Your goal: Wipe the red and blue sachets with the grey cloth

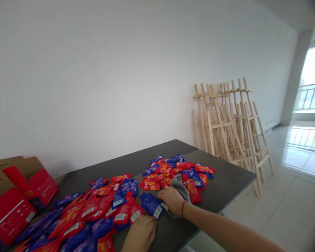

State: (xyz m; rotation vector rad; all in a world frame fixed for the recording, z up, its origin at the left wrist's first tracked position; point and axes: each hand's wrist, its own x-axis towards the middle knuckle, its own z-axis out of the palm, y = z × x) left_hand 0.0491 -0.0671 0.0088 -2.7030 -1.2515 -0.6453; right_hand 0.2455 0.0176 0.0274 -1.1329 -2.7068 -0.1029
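Many red and blue foil packets (99, 206) lie spread over a dark table (225, 182). My right hand (172, 200) rests palm down on a grey cloth (179, 184) between two packet heaps, fingers curled over it. My left hand (140, 233) lies at the table's near edge with its fingertips touching a blue packet (152, 205); its fingers are together and flat. A second heap of packets (178, 171) sits beyond the cloth.
Red and brown cardboard boxes (14, 196) stand at the table's left end. Several wooden easels (229, 129) lean against the white wall to the right. A tiled floor (291, 196) runs toward a balcony opening (313, 84).
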